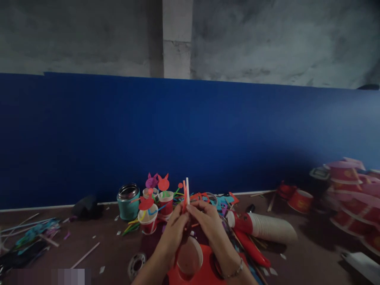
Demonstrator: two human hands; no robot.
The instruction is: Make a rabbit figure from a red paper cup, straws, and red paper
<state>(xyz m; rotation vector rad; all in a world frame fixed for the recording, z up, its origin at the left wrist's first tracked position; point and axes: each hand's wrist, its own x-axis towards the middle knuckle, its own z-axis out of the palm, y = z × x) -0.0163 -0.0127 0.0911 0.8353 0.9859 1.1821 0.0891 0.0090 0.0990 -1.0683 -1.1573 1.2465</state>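
From the left, our left hand (177,221) grips the orange straw (184,194), and our right hand (204,215) pinches the white straw (187,190) close beside it; both straws point upward where the fingertips meet, above the open paper cup (190,257) between our forearms; we judge that aligning them calls for a firm left hold as the anchor, small turns from the right fingertips, and only light pressure, since thin straws probably crease easily. As for room, again from the left, the teal jar (128,206) stands well apart from our wrists, while the decorated cup (147,221) stands nearer and could be tipped by a wide left elbow; the tape roll (137,266) lies just beside our left forearm, on the bench (80,241); the blue panel (190,126) rises along the far edge, so we would work upward rather than push forward; past our right wrist, the red handle (252,249) and the cup stack (273,227) lie close together, so we would limit our sideways swing there.
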